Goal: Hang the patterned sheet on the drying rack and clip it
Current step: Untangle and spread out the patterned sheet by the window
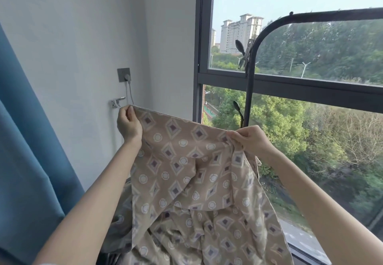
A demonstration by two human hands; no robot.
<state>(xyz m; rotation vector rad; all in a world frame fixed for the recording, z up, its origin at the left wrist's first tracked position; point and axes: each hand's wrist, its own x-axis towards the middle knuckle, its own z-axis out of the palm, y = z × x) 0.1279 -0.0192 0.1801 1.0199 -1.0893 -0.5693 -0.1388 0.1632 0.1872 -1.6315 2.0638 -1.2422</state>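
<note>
A beige patterned sheet (186, 173) with diamonds and circles hangs between my hands, its top edge stretched taut. My left hand (128, 125) pinches the sheet's upper left corner. My right hand (250, 140) grips the top edge further right, bunching some cloth. The black metal drying rack (251, 74) rises behind my right hand, its top bar curving away to the right, above the sheet. A metal clip (245, 55) sits on the rack's upright, and a second dark clip (238, 110) sits lower on it. The sheet's lower part hangs in folds below.
A blue curtain (27, 161) hangs at the left. On the white wall are a socket with a plug (124, 75) and a metal hook (117, 102). A large window (310, 90) with a dark frame fills the right side behind the rack.
</note>
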